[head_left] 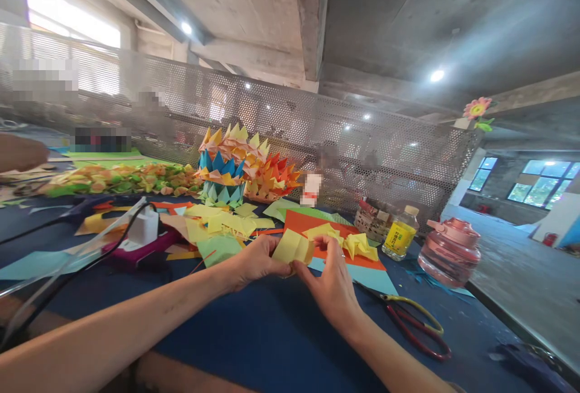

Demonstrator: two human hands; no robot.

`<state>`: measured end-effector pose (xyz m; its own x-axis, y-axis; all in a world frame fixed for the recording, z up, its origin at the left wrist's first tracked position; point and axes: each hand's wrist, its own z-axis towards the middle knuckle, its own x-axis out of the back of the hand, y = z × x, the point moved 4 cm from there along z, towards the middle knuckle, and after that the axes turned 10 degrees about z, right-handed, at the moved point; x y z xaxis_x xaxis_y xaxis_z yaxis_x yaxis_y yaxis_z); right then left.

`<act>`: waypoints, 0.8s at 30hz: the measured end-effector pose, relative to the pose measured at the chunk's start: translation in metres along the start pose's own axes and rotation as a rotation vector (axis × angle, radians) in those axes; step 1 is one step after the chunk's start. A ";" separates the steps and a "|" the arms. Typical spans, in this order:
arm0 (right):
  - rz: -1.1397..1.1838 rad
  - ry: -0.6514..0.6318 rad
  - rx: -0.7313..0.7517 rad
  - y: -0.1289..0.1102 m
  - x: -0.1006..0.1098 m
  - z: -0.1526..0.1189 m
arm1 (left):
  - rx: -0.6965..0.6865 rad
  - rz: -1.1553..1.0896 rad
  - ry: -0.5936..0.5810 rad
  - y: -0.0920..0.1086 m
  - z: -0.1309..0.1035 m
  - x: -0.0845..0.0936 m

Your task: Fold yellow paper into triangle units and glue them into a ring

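You pinch one folded yellow paper (pixel 290 245) in the grip of your left hand (pixel 260 260) and right hand (pixel 334 278), above the blue worktop (pixel 254 326), with scissors (pixel 390 299) to the right.

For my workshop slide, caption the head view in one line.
Left hand and right hand hold folded yellow paper over a blue table, spiky paper shapes behind and scissors alongside.

On a blue tabletop (pixel 254 338), a pink water jug (pixel 449 254) stands beside a yellow-labelled clear bottle (pixel 400 233), with a magenta power strip (pixel 138 253) at left and a perforated metal screen (pixel 385 130) behind, topped at right by a pink artificial flower (pixel 477 108).
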<state>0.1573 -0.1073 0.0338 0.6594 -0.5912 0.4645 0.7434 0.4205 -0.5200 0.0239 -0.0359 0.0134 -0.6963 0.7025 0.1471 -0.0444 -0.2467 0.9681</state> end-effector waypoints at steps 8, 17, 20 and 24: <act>0.316 -0.274 -0.322 0.009 -0.013 0.002 | 0.003 -0.009 -0.002 0.003 -0.001 0.001; 0.259 -0.220 -0.292 0.013 -0.010 0.003 | 0.029 0.006 -0.029 0.000 0.000 0.002; 0.201 -0.194 -0.267 0.013 -0.008 0.005 | 0.080 0.041 -0.045 -0.004 0.001 0.002; 0.165 -0.162 -0.249 0.011 -0.007 0.005 | 0.110 0.092 -0.018 -0.008 0.002 0.003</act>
<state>0.1616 -0.0951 0.0288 0.7927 -0.4035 0.4569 0.5880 0.3085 -0.7477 0.0236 -0.0308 0.0061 -0.6809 0.6924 0.2388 0.0983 -0.2367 0.9666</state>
